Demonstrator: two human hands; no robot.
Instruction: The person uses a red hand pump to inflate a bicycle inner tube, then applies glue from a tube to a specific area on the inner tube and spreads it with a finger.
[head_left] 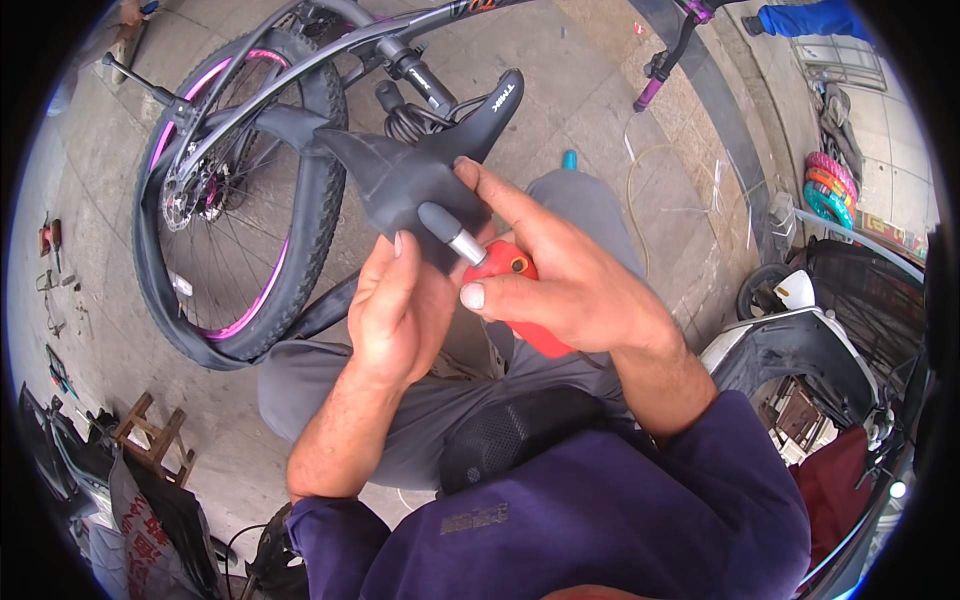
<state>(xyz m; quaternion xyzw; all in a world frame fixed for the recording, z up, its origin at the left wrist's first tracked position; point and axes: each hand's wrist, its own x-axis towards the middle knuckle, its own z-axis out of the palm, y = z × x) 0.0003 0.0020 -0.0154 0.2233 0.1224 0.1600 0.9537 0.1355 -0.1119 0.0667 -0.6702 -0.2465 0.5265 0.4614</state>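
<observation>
A black inner tube (385, 180) lies stretched flat across my left hand (395, 310), which grips it from below with the thumb up along its near edge. In my right hand (560, 270) is a small red tool (515, 262) with a silver shaft and a dark grey rounded tip, and that tip lies over the tube. The right index finger reaches out and rests on the tube's surface. Left of my hands, a bicycle wheel (325, 220) with a pink rim has its tyre partly off, and the tube runs out from it.
The upturned bicycle's grey frame (290, 75) crosses the top, with a black saddle (490, 115) lying close by. A teal cap (570, 160) sits on the paved floor. Wooden stool (155, 440) at lower left; white scooter (800, 350) and coloured coils (830, 190) at right.
</observation>
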